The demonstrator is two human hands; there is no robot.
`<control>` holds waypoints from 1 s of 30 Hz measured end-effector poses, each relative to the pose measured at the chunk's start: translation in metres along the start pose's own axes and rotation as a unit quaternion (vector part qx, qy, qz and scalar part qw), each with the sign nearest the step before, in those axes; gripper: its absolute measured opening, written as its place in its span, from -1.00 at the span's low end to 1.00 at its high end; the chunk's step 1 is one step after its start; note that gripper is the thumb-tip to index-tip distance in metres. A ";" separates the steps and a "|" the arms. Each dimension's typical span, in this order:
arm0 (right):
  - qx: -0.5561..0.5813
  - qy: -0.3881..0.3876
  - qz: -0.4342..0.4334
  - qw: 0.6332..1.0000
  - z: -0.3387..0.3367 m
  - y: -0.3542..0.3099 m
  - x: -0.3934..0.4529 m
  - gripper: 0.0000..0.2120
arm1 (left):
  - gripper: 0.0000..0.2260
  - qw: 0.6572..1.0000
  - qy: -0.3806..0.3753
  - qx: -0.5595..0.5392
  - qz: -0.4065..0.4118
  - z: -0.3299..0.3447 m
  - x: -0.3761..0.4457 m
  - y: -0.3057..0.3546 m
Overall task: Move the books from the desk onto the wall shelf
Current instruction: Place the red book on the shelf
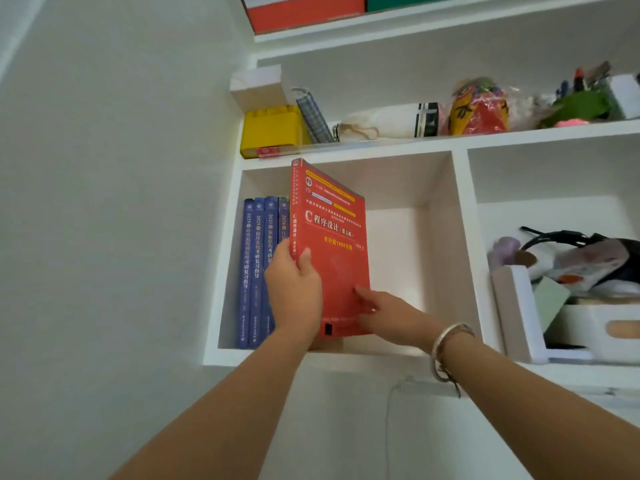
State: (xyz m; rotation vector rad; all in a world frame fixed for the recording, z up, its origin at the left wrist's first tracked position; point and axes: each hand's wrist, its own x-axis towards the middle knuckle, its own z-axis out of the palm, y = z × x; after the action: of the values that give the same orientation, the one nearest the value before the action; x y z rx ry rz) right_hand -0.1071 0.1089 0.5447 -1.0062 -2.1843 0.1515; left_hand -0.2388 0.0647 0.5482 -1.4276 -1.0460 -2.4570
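A red book (pixel 332 237) stands upright at the mouth of the left cubby of the white wall shelf (pixel 311 356), its top edge in front of the board above. My left hand (pixel 294 289) grips its spine, thumb on the front cover. My right hand (pixel 388 317), a silver bangle on the wrist, touches the lower front cover with straight fingers. Several blue books (pixel 256 271) stand upright at the cubby's left wall, right beside the red book. The desk is out of view.
The cubby to the right of the red book is bare. The right cubby holds a white box (pixel 519 313), a bag and headphones. The shelf above carries a yellow box (pixel 272 129), a rolled cloth and bags. A red box (pixel 304 12) sits higher up.
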 end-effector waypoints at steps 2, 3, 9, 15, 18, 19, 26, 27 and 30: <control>0.063 -0.047 -0.016 0.997 0.009 0.003 0.014 -0.53 | -0.75 0.999 0.020 0.043 0.018 0.008 -0.007 -0.018; 0.083 -0.072 -0.022 0.994 0.016 0.003 0.020 -0.55 | -0.72 0.998 0.022 0.057 0.027 0.011 -0.008 -0.025; 0.113 -0.145 -0.028 0.983 0.044 0.013 0.046 -0.58 | -0.44 0.984 -0.070 0.146 0.073 0.017 0.002 -0.044; 0.014 -0.124 0.002 0.992 0.042 0.017 0.051 -0.60 | -0.44 0.881 -0.140 0.443 0.086 0.012 0.012 -0.074; 0.003 -0.067 0.023 0.997 0.034 0.015 0.039 -0.59 | -0.39 0.867 -0.171 0.463 0.070 0.012 0.016 -0.072; 0.010 -0.037 0.030 0.999 0.032 0.015 0.034 -0.58 | -0.39 0.865 -0.180 0.465 0.065 0.010 0.017 -0.070; 0.185 0.142 -0.025 0.972 0.019 -0.001 -0.045 -0.55 | -0.46 0.915 -0.174 0.349 0.107 -0.024 -0.042 -0.059; 0.207 0.150 -0.032 0.966 0.020 -0.004 -0.061 -0.56 | -0.50 0.927 -0.174 0.308 0.128 -0.029 -0.057 -0.056; 0.248 0.139 -0.027 0.958 0.030 0.000 -0.112 -0.55 | -0.62 0.950 -0.206 0.191 0.138 -0.046 -0.108 -0.050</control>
State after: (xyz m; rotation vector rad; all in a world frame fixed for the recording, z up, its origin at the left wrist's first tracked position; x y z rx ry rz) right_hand -0.0777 0.0360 0.4601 -0.6371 -1.7853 0.4778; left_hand -0.2334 0.0496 0.4221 -1.8353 -1.2091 -1.6872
